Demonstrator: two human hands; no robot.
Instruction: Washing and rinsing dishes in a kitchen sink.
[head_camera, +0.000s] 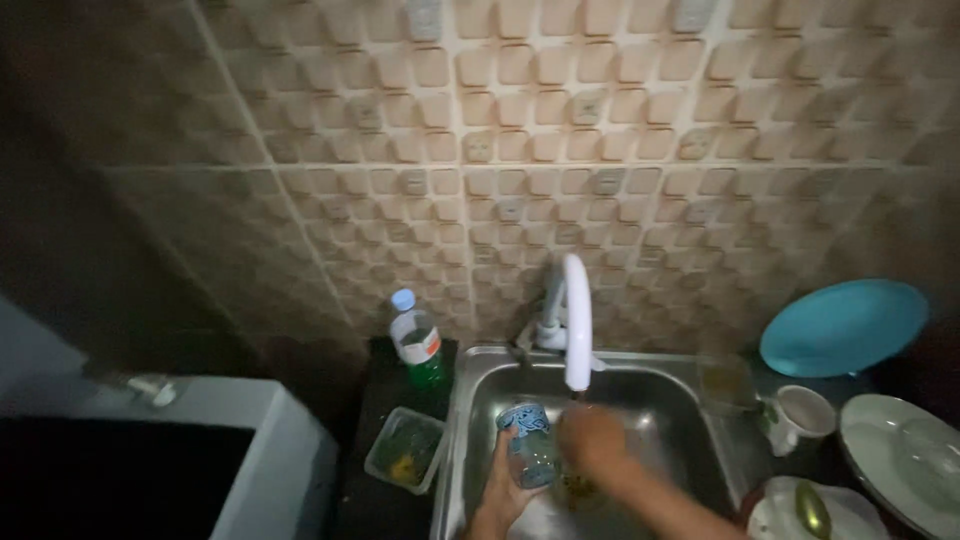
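While the head view looks down into a steel sink (690, 440), the left hand (503, 490) wraps its fingers around a blue patterned glass (531, 450) held above the basin's middle. The right hand (590, 438) is curled closed beside the glass, under the white tap (574, 320). A green bottle (418, 345) stands at the sink's back-left corner.

Dim kitchen | brightest around white faucet (575, 315) | dark vignette left of it | soft, grainy, edges bowed.
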